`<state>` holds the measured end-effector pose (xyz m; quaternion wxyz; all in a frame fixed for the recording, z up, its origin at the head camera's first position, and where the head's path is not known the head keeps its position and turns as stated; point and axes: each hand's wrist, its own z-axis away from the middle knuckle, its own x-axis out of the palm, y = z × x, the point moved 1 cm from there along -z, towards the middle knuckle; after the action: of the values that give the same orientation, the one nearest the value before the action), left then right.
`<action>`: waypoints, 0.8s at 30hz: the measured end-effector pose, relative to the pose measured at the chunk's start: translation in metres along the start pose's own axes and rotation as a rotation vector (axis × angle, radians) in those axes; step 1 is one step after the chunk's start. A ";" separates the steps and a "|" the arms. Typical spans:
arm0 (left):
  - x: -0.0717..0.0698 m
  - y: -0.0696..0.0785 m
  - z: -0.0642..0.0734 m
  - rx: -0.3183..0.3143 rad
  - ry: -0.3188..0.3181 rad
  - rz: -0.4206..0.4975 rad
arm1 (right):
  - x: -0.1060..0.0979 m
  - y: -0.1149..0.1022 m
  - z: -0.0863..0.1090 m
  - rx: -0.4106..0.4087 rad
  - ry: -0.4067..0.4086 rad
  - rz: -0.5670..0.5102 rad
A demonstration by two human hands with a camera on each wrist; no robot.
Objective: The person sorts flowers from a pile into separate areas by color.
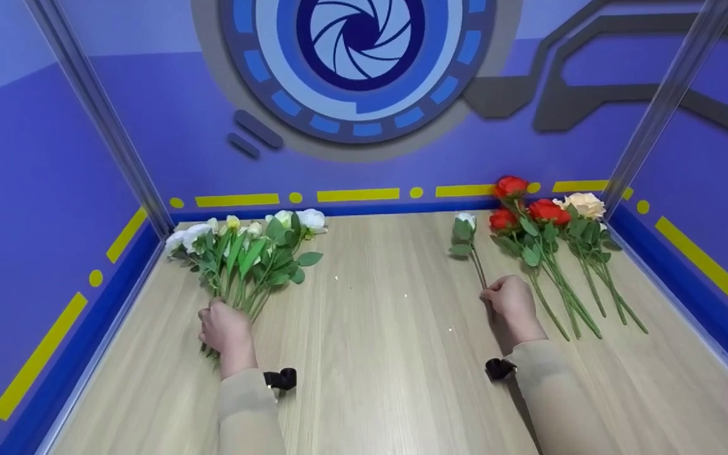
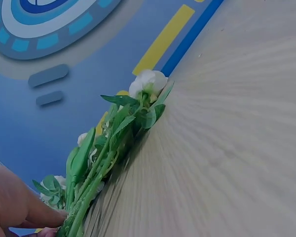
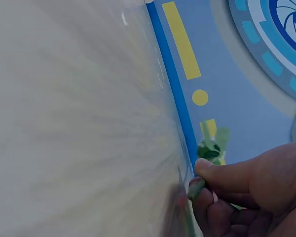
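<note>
On the left of the table, my left hand (image 1: 227,328) grips the stems of a bunch of white and pale yellow flowers (image 1: 253,253). In the left wrist view, its thumb and fingers press on the green stems (image 2: 91,195) low in the bunch. My right hand (image 1: 513,306) pinches the stem of a single white rose (image 1: 465,221) with green leaves, right of the table's middle. Seen from the right wrist, thumb and forefinger hold the stem's end (image 3: 196,188); the bloom is mostly hidden there. Just right of that hand lie red roses (image 1: 547,213) on long stems.
Beside the red roses at the back right are peach flowers (image 1: 584,205). Blue-purple panels with yellow marks (image 1: 357,194) close off the back and sides of the wooden table (image 1: 364,354). Metal posts (image 1: 108,120) stand at the corners.
</note>
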<state>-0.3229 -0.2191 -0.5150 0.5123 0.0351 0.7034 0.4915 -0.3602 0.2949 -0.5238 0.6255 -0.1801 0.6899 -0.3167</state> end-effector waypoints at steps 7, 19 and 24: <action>-0.001 -0.003 -0.001 -0.020 -0.036 -0.014 | 0.001 0.003 -0.001 -0.020 0.016 0.010; -0.009 -0.002 -0.003 -0.031 -0.125 0.048 | 0.001 0.003 -0.001 -0.013 -0.012 0.085; -0.012 -0.002 -0.005 -0.044 -0.164 0.098 | 0.001 0.003 0.000 -0.016 -0.014 0.081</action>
<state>-0.3202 -0.2302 -0.5076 0.5441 0.0984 0.6455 0.5269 -0.3604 0.2965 -0.5261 0.6411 -0.1591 0.6949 -0.2842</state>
